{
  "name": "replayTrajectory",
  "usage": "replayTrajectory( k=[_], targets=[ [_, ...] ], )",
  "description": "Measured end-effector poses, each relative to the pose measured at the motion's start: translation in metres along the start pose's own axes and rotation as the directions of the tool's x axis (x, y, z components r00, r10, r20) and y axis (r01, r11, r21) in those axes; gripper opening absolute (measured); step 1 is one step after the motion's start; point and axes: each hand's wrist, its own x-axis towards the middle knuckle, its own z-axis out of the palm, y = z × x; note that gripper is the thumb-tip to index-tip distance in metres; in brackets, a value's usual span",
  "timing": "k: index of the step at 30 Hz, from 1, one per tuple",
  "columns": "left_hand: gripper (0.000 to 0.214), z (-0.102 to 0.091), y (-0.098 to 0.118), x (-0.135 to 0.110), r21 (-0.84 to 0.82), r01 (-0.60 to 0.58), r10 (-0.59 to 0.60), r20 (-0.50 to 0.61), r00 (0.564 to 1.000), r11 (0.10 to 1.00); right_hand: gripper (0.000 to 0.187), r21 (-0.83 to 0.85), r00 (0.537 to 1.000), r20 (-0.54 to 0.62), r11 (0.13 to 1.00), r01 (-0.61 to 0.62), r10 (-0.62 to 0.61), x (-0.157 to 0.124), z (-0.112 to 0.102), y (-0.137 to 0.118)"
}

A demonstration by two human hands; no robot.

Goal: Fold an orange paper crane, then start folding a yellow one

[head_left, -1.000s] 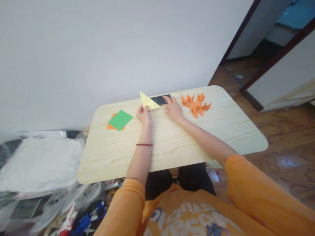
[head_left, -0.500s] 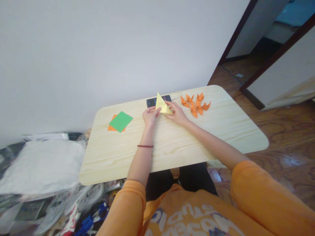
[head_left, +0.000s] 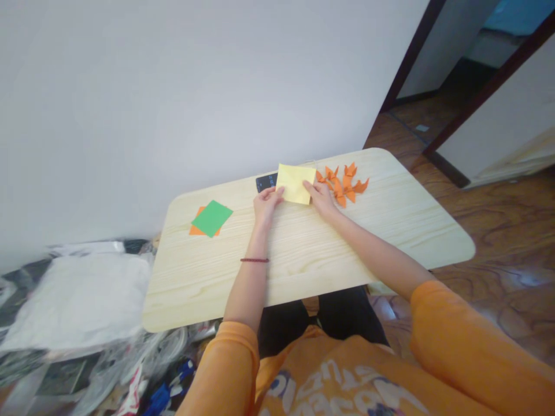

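A sheet of yellow origami paper (head_left: 295, 180), opened out to a near-square with faint creases, is held up over the back of the table. My left hand (head_left: 265, 203) pinches its left edge, thumb on the front face. At the right edge, my right hand (head_left: 319, 195) grips it with the thumb on top. Behind the paper lies a dark phone (head_left: 266, 182), partly covered by it. Several folded orange paper cranes (head_left: 347, 184) sit just right of my right hand.
On the left of the pale wooden table (head_left: 191, 277), a green paper square (head_left: 212, 218) lies over an orange sheet (head_left: 196, 231). A white wall (head_left: 195, 86) rises behind the table. Plastic bags and clutter (head_left: 104, 375) fill the lower left floor.
The yellow paper was folded into a triangle and is now spread into a squarish sheet. My right hand has shifted slightly right with its edge.
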Motion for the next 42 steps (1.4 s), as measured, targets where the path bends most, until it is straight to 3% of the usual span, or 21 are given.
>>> replayTrajectory(
  k=[4,8,10,12,16,18,20,27,33,39,42],
  targets=[
    [0.04,-0.003,-0.002,-0.001,0.136,-0.072,0.068,0.033,0.997,0.988,0.049,0.177,0.987,0.111,0.976,-0.131,0.113,-0.003,-0.001,-0.005],
    [0.042,-0.007,-0.001,0.0,0.134,-0.091,0.081,0.076,0.994,0.987,0.06,0.2,0.974,0.202,0.969,-0.142,0.101,-0.007,0.004,-0.002],
    [0.042,-0.01,0.0,0.001,0.101,-0.058,0.052,0.063,0.997,0.993,0.065,0.137,0.983,0.178,0.988,-0.07,0.045,-0.009,0.005,-0.001],
    [0.04,-0.012,0.001,0.002,0.081,-0.024,0.019,0.063,0.998,0.996,0.059,0.021,0.983,0.162,0.997,0.078,-0.08,-0.01,0.003,-0.002],
    [0.038,-0.017,0.002,0.004,0.097,0.024,-0.035,0.11,0.993,0.995,0.05,-0.22,0.894,0.236,0.875,0.432,-0.382,-0.009,-0.003,-0.006],
    [0.039,-0.019,0.002,0.005,0.1,0.04,-0.055,0.143,0.988,0.994,0.049,-0.272,0.858,0.294,0.824,0.497,-0.421,-0.008,-0.005,-0.006],
    [0.041,-0.02,0.002,0.006,0.094,0.056,-0.072,0.173,0.982,0.994,0.044,-0.288,0.852,0.32,0.815,0.503,-0.413,-0.007,-0.006,-0.005],
    [0.042,-0.02,0.006,0.005,0.043,0.123,-0.13,0.271,0.954,0.992,0.019,-0.196,0.894,0.284,0.892,0.409,-0.347,-0.001,-0.007,0.007],
    [0.041,-0.015,0.014,-0.003,0.046,0.132,-0.139,0.387,0.912,0.99,0.029,-0.02,0.956,0.222,0.98,0.199,-0.19,0.0,-0.009,0.001],
    [0.043,-0.01,0.013,-0.006,0.057,0.107,-0.121,0.411,0.904,0.993,0.041,0.043,0.986,0.169,0.999,-0.006,-0.001,-0.007,-0.008,-0.018],
    [0.04,-0.009,0.012,-0.007,0.046,0.088,-0.099,0.378,0.921,0.995,0.043,0.073,0.985,0.148,0.993,-0.098,0.086,-0.008,-0.008,-0.019]
  ],
)
